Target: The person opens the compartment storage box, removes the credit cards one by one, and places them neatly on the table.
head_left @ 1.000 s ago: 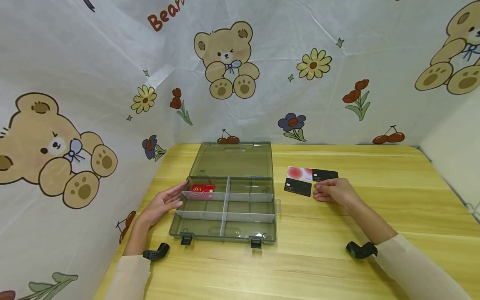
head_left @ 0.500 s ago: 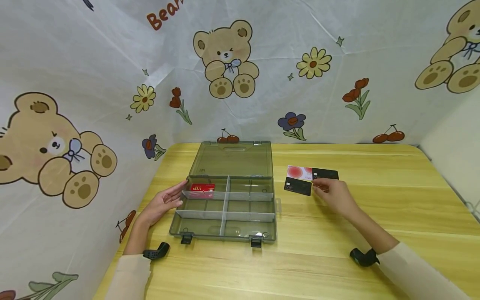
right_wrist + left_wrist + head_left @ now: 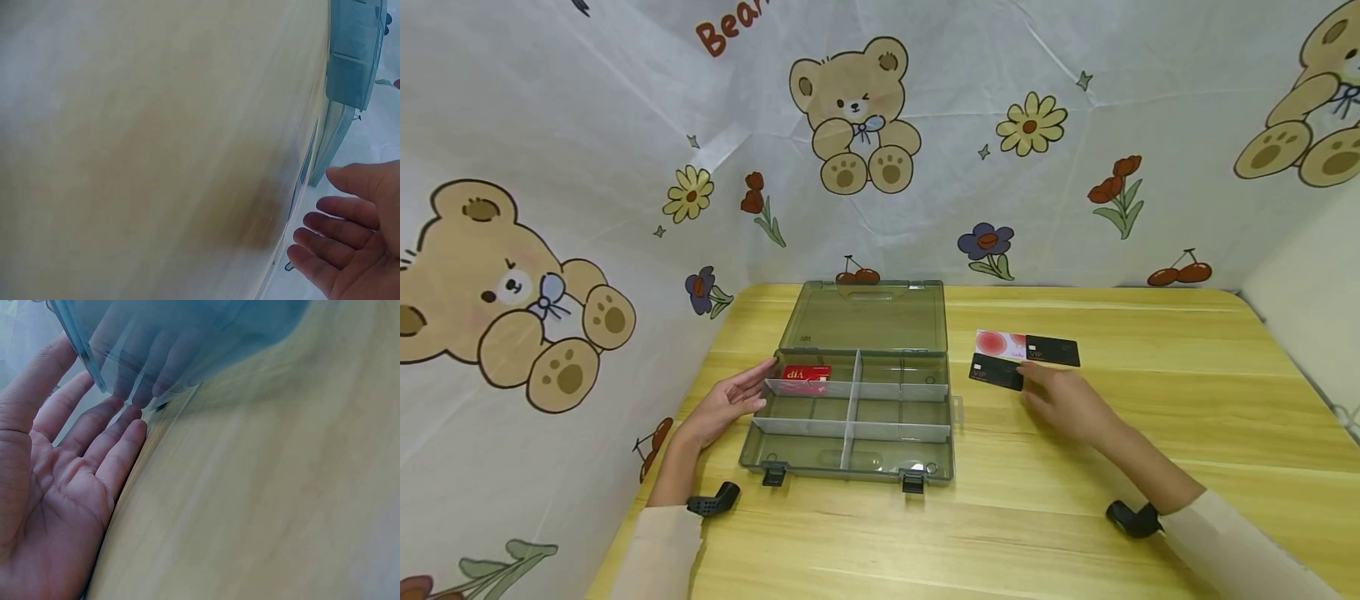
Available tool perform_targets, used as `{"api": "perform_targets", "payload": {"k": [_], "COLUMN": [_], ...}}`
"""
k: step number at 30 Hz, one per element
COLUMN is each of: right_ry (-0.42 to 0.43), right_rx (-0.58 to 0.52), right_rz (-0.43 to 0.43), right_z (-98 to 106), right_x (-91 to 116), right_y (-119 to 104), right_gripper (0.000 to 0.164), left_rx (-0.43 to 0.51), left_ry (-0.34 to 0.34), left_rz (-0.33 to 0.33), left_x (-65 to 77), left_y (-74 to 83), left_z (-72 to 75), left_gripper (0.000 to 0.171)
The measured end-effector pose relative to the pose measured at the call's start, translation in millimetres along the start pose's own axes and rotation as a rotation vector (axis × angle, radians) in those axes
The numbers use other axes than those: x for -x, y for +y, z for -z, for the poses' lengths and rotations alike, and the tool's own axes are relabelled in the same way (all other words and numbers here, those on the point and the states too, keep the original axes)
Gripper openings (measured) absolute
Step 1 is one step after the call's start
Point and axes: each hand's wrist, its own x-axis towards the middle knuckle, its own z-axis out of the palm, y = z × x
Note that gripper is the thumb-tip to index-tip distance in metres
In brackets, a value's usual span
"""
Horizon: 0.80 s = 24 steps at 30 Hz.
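A see-through grey-green compartment box (image 3: 891, 479) lies with its lid folded back on the table. One red VIP card (image 3: 807, 373) is in its far left compartment. Along the box's left wall lie the extended fingers of my left hand (image 3: 722, 408), seen touching or very near it in the left wrist view. Right of the box, a pink-and-white card (image 3: 997, 343) and two black VIP cards, one in front (image 3: 992, 372) and one behind right (image 3: 1054, 351), lie close together. My right hand (image 3: 1067, 404) has its fingertips at the front black card's right edge; its fingers are relaxed.
Black latches (image 3: 913, 483) hang at the box's front edge. The wooden table (image 3: 1022, 517) meets a white bear-print cloth (image 3: 940, 167) at the back and left. A black wrist camera (image 3: 713, 501) sits on each forearm.
My right hand has moved slightly left and forward from beside the front black card to its right edge, uncovering more of the rear black card. My left hand has stayed put.
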Motion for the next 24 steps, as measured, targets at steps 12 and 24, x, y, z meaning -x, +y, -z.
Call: {"api": "perform_targets", "payload": {"k": [12, 24], "right_ry": [-0.107, -0.116], "right_rx": [0.044, 0.059], "right_rz": [0.002, 0.026], "right_z": [2.0, 5.1], "right_x": [4.1, 2.6], "right_y": [-0.4, 4.3], "right_gripper": [0.043, 0.042], "left_rx": [-0.012, -0.013], "left_ry": [-0.006, -0.001], "left_rz": [-0.004, -0.007], "left_x": [-0.4, -0.9], "left_y": [-2.6, -3.1], "left_z": [0.8, 1.3], "left_gripper": [0.065, 0.064]}}
